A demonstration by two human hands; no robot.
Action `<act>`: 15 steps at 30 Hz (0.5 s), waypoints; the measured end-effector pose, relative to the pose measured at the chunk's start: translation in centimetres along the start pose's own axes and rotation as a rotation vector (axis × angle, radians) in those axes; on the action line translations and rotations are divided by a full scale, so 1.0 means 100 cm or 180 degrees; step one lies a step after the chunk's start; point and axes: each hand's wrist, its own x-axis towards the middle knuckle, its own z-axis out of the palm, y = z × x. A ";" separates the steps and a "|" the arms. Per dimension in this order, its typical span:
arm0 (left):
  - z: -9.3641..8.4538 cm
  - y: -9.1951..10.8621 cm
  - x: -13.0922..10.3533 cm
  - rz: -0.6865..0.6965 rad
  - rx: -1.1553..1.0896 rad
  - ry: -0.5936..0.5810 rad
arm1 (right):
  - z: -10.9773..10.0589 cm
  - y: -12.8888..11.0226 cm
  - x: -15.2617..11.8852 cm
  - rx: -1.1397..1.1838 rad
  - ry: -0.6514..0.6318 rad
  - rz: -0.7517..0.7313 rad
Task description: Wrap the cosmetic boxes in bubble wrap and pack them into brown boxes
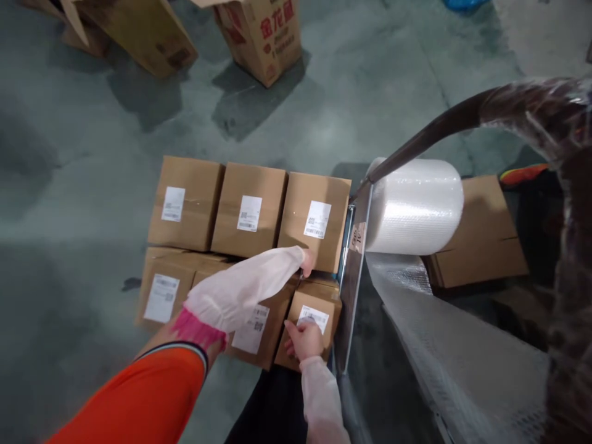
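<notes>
Several taped cardboard boxes with white labels stand in two rows. My left hand (308, 262), in a white sleeve cover, is at the near edge of the back-row right box (296, 200); its fingers are mostly hidden. Over the front-row right box (287, 351) is my right hand (306, 340), thumb and fingers curled near the white label (319, 317). Whether anything small lies between those fingers cannot be made out. Further left in the back row are the middle box (231, 203) and the left box (201, 179).
A metal plate (356, 283) borders the boxes on the right. Beyond it are a bubble wrap roll (416, 206), a curved wrapped bar (439, 126) and folded cardboard (481, 262). An open carton (266, 46) stands on the floor (370, 80) at the back.
</notes>
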 end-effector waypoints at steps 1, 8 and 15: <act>0.001 -0.005 -0.006 0.0145 -0.0128 -0.0023 | 0.000 0.001 0.000 0.0003 -0.0001 -0.0008; -0.030 0.007 -0.031 0.1198 -0.1192 0.0574 | 0.002 0.000 -0.001 -0.0010 0.0037 0.0040; -0.064 0.017 -0.088 0.0258 -0.1265 0.1404 | 0.002 -0.002 -0.001 -0.0160 0.0086 -0.0040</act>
